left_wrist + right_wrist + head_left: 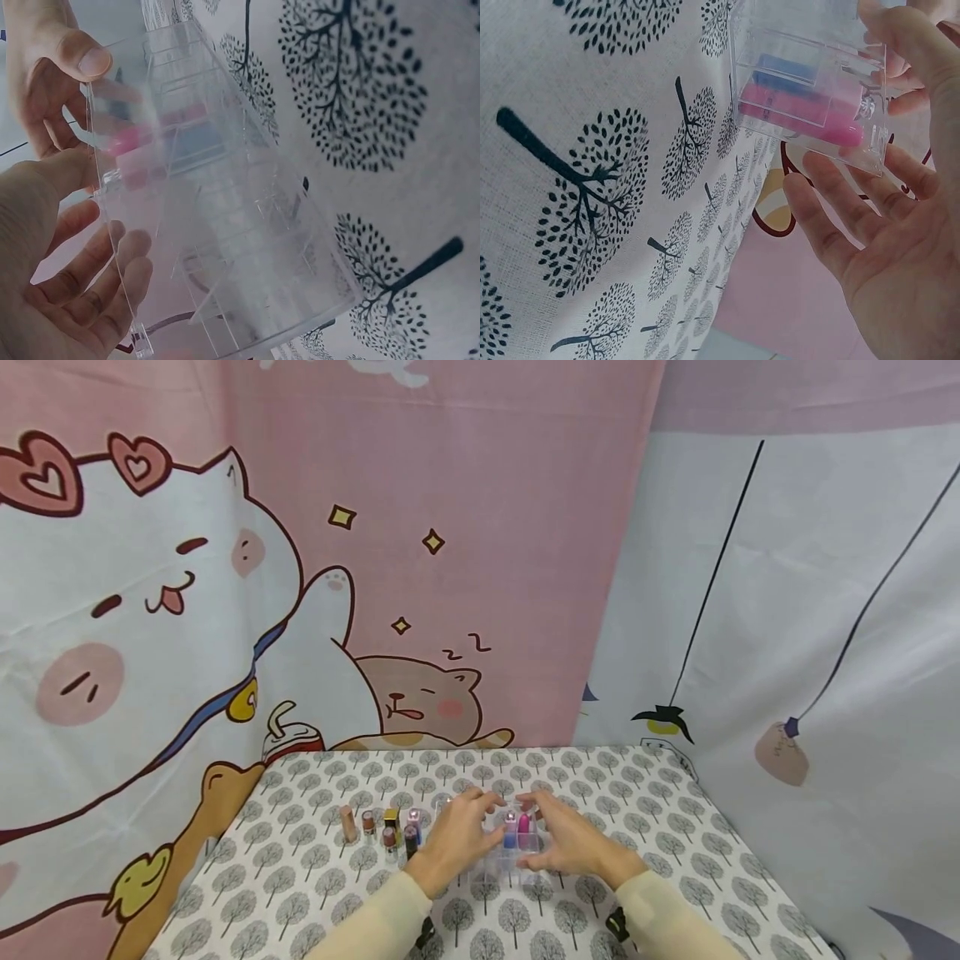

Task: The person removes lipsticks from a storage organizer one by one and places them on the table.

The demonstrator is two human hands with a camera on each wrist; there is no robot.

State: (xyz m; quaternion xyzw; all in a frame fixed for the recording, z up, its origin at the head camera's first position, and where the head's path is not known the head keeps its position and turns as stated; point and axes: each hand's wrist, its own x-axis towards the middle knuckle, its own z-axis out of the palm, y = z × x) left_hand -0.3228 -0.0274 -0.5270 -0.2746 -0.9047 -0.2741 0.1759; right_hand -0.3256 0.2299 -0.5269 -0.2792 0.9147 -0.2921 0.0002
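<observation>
A clear plastic organizer box (495, 872) with compartments stands on the cloth between both hands. Toward its right end, a bright pink lipstick tube (840, 127) and a blue tube with a pale pink end (511, 837) stand side by side. My left hand (459, 833) is over the middle of the box, loosely bent fingers along its upper edge and thumb close to the tubes. My right hand (573, 843) holds the right end, thumb on the front corner and fingers around the back. Through the clear wall, left fingertips (135, 277) show blurred.
Left of the box stand several lipsticks: a tan tube (348, 824), brown-topped ones such as this lipstick (368, 825), a black-and-gold tube (392, 820) and a dark tube (411, 842). A tree-patterned cloth (322, 893) covers the table; a printed curtain (525, 568) hangs behind.
</observation>
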